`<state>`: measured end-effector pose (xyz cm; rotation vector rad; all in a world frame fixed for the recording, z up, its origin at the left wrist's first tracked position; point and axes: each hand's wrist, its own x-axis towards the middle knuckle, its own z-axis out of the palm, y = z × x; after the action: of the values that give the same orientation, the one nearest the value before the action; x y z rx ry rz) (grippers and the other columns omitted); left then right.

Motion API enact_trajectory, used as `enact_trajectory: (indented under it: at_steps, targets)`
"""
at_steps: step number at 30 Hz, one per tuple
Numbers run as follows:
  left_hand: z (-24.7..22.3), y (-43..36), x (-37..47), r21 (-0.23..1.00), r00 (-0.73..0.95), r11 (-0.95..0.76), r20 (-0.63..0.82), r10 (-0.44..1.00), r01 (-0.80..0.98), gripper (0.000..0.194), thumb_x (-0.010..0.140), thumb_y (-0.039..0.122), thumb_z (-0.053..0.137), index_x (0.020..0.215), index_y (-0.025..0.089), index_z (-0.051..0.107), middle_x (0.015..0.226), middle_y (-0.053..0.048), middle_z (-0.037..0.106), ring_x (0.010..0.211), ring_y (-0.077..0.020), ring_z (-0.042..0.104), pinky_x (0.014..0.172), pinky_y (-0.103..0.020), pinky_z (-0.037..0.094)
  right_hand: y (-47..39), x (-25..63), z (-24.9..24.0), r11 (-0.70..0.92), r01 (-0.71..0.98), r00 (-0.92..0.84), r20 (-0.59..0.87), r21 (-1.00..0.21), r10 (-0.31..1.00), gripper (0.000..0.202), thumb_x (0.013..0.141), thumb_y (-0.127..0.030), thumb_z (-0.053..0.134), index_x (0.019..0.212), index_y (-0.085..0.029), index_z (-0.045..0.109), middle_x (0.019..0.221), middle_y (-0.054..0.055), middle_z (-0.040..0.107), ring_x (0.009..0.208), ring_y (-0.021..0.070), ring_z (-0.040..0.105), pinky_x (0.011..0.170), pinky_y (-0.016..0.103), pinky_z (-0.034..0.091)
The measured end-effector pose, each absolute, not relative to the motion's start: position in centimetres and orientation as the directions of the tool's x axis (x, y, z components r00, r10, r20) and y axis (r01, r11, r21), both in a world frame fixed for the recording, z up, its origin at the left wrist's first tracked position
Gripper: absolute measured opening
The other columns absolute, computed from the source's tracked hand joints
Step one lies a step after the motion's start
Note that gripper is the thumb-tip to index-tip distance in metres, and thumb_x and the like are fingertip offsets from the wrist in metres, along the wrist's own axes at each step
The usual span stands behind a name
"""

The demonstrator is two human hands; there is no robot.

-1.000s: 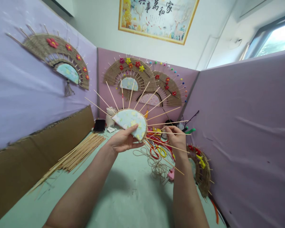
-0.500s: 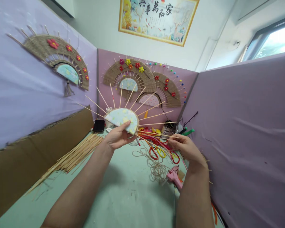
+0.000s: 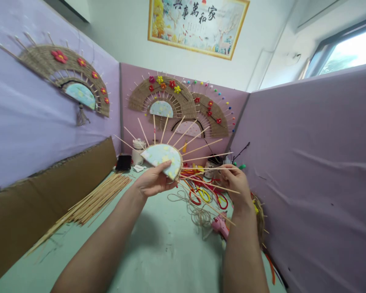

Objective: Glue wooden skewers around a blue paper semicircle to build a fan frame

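Observation:
A half-round fan base (image 3: pixel 160 154), covered in pale blue patterned cloth, is raised above the table with thin wooden sticks (image 3: pixel 200 156) radiating from its curved edge. My left hand (image 3: pixel 155 179) grips its lower right part, thumb on the cloth and fingers underneath. On the right side, my right hand (image 3: pixel 234 179) is closed in a pinch around one stick near its outer end. Two other sticks slant down past that hand. Whether a thin cord also lies between these fingers is unclear.
Loose sticks (image 3: pixel 100 197) lie left, beside a cardboard strip (image 3: pixel 79 171). Scissors (image 3: pixel 203 195), coiled twine (image 3: pixel 201 215) and a pink glue gun (image 3: pixel 220 226) are on the right. A phone (image 3: pixel 123 162) lies farther back. Finished fans (image 3: pixel 161 95) hang on the partition.
The fan base has shifted slightly right and down. My right hand has moved a little right, and the lower sticks now spread farther apart, two slanting downward. The view has turned slightly.

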<state>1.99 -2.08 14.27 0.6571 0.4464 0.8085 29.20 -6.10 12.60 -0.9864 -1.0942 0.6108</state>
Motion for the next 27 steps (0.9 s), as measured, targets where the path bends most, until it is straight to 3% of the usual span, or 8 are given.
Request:
enact_trajectory:
  at_steps: [7,13,27]
  targets:
    - [14.3,-5.3,4.7,0.685,0.750,0.642,-0.211,0.627,-0.345,0.014,0.088,0.023,0.059,0.097,0.013,0.062,0.075,-0.008,0.072,0.061,-0.0180,0.068,0.059,-0.032,0.058,-3.0,26.6,11.3,0.518,0.050,0.499,0.470,-0.854,0.728,0.032,0.067,-0.045,0.072,0.077,-0.018,0.060,0.056,-0.007,0.049,0.046,0.0075,0.036,0.044,0.022,0.028]
    - [14.1,-6.0,5.1,0.726,0.795,0.618,-0.166,0.583,-0.301,0.022,0.084,0.021,0.062,0.103,0.011,0.063,0.084,-0.013,0.074,0.071,-0.0214,0.072,0.063,-0.030,0.058,-3.5,25.6,11.7,0.547,0.041,0.531,0.482,-0.836,0.697,0.026,0.069,-0.040,0.073,0.075,-0.017,0.062,0.064,-0.004,0.055,0.050,0.0078,0.041,0.046,0.022,0.032]
    - [14.2,-4.4,4.2,0.762,0.739,0.570,-0.185,0.648,-0.308,0.026,0.086,0.019,0.059,0.112,0.012,0.059,0.082,-0.008,0.073,0.065,-0.0183,0.070,0.062,-0.031,0.056,-3.4,26.9,11.7,0.591,-0.032,0.541,0.483,-0.806,0.688,0.026,0.065,-0.040,0.076,0.071,-0.019,0.062,0.050,-0.008,0.047,0.043,0.0071,0.033,0.043,0.023,0.026]
